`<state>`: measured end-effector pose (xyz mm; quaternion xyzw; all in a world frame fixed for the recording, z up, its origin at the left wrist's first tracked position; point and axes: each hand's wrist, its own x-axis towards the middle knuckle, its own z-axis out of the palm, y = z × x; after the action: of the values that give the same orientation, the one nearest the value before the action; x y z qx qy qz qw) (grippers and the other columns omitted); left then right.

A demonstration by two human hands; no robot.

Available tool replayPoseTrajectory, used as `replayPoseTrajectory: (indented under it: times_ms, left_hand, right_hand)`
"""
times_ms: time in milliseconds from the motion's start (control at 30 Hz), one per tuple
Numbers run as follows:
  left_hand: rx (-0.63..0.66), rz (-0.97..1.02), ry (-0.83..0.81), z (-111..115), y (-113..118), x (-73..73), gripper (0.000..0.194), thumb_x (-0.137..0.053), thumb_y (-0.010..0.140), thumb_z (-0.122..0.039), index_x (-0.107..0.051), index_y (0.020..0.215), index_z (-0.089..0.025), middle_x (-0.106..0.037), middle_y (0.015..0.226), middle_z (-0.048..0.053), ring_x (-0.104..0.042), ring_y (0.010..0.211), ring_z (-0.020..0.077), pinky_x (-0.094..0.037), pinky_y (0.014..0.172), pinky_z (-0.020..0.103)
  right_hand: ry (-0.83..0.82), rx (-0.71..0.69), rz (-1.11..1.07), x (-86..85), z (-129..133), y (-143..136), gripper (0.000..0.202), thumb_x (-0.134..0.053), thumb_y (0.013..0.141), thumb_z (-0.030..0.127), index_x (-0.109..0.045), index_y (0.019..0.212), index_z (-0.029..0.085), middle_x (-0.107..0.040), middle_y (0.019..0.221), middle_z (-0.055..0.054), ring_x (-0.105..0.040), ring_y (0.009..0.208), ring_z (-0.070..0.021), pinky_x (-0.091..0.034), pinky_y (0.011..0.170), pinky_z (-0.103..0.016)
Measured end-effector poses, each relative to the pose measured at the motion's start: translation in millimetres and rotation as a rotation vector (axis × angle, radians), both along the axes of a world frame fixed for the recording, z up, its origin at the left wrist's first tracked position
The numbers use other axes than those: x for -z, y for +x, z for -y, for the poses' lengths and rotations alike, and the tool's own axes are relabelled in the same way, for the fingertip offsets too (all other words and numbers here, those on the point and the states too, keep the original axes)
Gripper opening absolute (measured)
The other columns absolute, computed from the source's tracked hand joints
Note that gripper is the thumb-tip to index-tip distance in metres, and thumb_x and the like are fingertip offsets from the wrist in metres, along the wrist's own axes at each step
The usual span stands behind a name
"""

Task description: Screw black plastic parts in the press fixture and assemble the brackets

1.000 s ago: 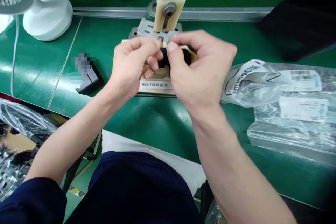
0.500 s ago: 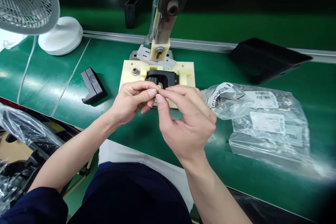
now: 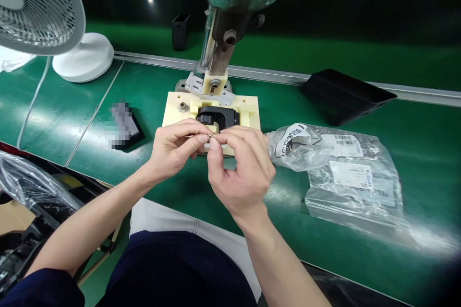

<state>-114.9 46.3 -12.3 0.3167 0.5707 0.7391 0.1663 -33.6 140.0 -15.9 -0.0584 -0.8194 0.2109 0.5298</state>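
Head view showed both hands meeting fingertip to fingertip over the near edge of a pale yellow fixture [image 3: 248, 105] on the green surface [image 3: 180, 192]. The left hand [image 3: 173, 151] had thumb and forefinger closed in a pinch, its remaining fingers curled beneath; the right hand [image 3: 239, 168] pinched in the same way, its other fingers bent alongside. Between those tips sat a small piece [image 3: 211, 136] (a mere sliver at this size, so its shape and long axis could not be made out), and both hands appeared to have hold of it. The black part [image 3: 225, 117] lay seated in the fixture, straight ahead of the pinched tips and just beyond them, its long axis running left to right, across the line of reach. Neither hand was clearly nearer to it; the left tips pointed toward its left half, while the right forefinger came just short of its right end. The part looked dark and smooth, with a rounded bend on top and ribs on its inner side, the open side facing the person. A metal upright [image 3: 220, 60] came down behind it, and a clear plastic bag [image 3: 324, 168] with white labels lay to the right.
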Motion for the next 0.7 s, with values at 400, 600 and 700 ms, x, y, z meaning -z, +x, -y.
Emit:
replayPoseTrajectory:
  times_ms: [400, 600, 700]
  left_hand:
    - [-0.096, 0.032, 0.029, 2.7, 17.1, -22.0, 0.007, -0.065, 0.083, -0.020, -0.070, 0.080, -0.017, -0.067, 0.072, 0.001, -0.056, 0.054, 0.0078, -0.044, 0.045, 0.019]
    - [-0.114, 0.033, -0.044, 14.2, 27.0, -26.0, 0.006, -0.067, 0.082, -0.021, -0.073, 0.085, -0.020, -0.066, 0.071, 0.000, -0.055, 0.053, 0.0079, -0.045, 0.045, 0.020]
    - [-0.102, 0.058, -0.073, 14.4, 27.7, -23.1, 0.006, -0.068, 0.082, -0.025, -0.073, 0.084, -0.022, -0.065, 0.069, -0.001, -0.055, 0.053, 0.0089, -0.046, 0.045, 0.020]
  right_hand:
    - [-1.713, -1.070, 0.018, -19.4, -15.0, -4.6, 0.018, -0.068, 0.077, 0.021, -0.052, 0.069, 0.019, -0.043, 0.068, 0.003, -0.051, 0.070, -0.0095, -0.049, 0.068, -0.023]
    - [-1.277, -1.577, -0.069, 40.0, -10.9, 15.3, 0.050, -0.057, 0.076, 0.063, -0.031, 0.060, 0.024, -0.015, 0.049, 0.008, -0.026, 0.040, -0.0115, -0.041, 0.046, -0.026]
    - [-1.007, -1.555, 0.629, 102.7, -9.9, 23.7, 0.050, -0.045, 0.081, 0.065, -0.028, 0.055, 0.026, -0.009, 0.043, 0.009, -0.023, 0.035, -0.0128, -0.042, 0.047, -0.032]
